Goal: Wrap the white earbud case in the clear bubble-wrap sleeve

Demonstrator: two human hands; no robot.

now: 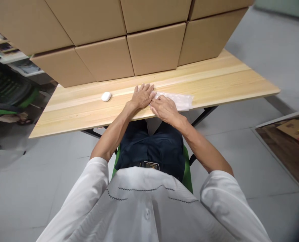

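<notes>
A strip of translucent bubble wrap lies flattened on the wooden table near its front edge. My right hand is on the wrap's left part, its fingers curled and pressed down onto it. Beside it my left hand lies palm down with the fingers stretched out, touching the table and the left end of the wrap. The two hands meet at the thumbs and fingertips, so that end of the wrap is mostly hidden. A small white rounded case, like an earbud case, sits on the table left of my left hand.
Several cardboard boxes are stacked in rows along the back of the wooden table. On the left stands a dark and green chair by shelves. A framed brown panel with cardboard is on the floor at right.
</notes>
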